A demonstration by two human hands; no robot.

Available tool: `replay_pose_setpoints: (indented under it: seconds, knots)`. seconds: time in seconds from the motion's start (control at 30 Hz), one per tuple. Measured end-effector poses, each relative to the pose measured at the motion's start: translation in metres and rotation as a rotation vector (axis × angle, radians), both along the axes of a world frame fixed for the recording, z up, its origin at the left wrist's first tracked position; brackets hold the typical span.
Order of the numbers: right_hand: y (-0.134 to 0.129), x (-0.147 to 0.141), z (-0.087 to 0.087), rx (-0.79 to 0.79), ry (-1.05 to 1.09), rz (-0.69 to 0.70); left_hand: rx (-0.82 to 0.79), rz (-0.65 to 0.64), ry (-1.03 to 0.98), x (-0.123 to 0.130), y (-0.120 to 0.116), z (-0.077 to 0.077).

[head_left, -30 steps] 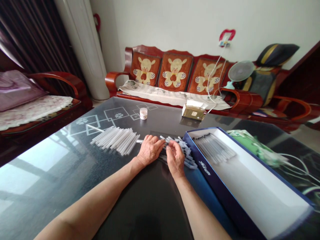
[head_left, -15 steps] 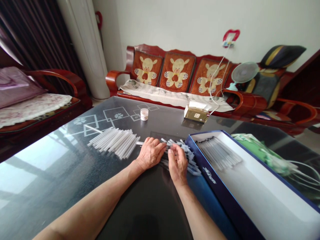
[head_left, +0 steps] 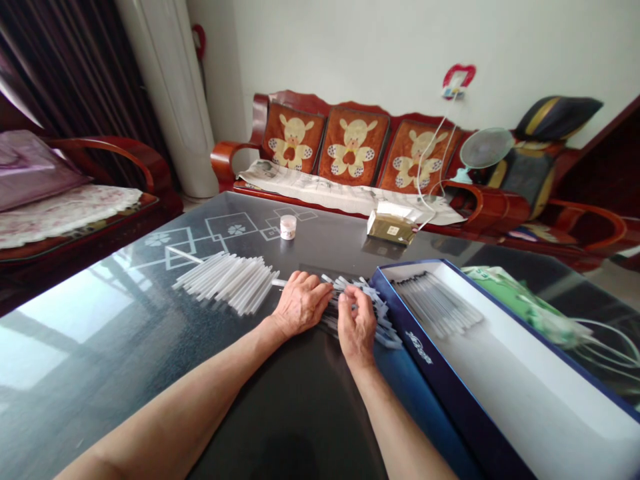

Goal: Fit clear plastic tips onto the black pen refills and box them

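A living room holds a red-brown wooden sofa (head_left: 300, 127) with three cartoon-animal cushions, a folded printed cloth along its seat, a white column air conditioner (head_left: 167, 100) at its left, and a small electric fan (head_left: 487, 149) at its right end. A wooden armchair (head_left: 100, 157) with a lace-edged seat cover stands at the far left. In front of the sofa is a black glass table (head_left: 115, 327) with a pale geometric pattern, and on it sit a small white jar (head_left: 288, 227) and a tan packet (head_left: 391, 228) near the far side. An open, blue-rimmed white box (head_left: 500, 380) lies at the right of the table, with a row of translucent sticks (head_left: 437, 307) lying side by side inside it. A loose pile of similar sticks (head_left: 225, 282) lies on the glass to the left of the hands, and a smaller, messier bunch of sticks (head_left: 363, 305) lies between the hands and the box. The left hand (head_left: 301, 305) rests open and nearly flat, its fingers extended and touching the near side of the bunch. The right hand (head_left: 357, 327) is half-curled, with its fingertips (head_left: 345, 301) among the sticks; whether it has hold of any, I cannot tell.
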State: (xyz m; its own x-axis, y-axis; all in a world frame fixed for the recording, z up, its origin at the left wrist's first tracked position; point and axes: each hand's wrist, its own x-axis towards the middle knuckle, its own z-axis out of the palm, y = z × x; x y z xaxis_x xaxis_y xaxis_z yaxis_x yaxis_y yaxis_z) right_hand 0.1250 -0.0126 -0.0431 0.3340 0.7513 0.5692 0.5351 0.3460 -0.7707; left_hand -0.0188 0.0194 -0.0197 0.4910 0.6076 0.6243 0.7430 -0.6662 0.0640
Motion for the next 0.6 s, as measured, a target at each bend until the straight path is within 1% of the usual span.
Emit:
replay_pose_setpoints:
  seconds: [0.07,0.17,0.27,0.47,0.6]
  knots:
    - [0.002,0.0011,-0.0014,0.024,-0.016,-0.006,0.004,0.0,0.008,0.0001,-0.0002,0.0]
    - [0.0024,0.0018,-0.0019,0.06,-0.042,0.036,0.006,-0.004,0.023,0.0002,-0.0007,0.0004]
    - [-0.0001,0.0008,-0.0002,0.055,-0.059,0.058,0.002,0.008,0.026,0.0004,-0.0009,0.0006]
    - [0.0,-0.0003,0.0012,0.028,-0.054,-0.008,0.009,0.002,0.012,0.0005,-0.001,0.0002]
    - [0.0012,0.0004,0.0003,0.075,-0.093,0.019,0.023,-0.001,0.012,0.0004,-0.0008,-0.0002]
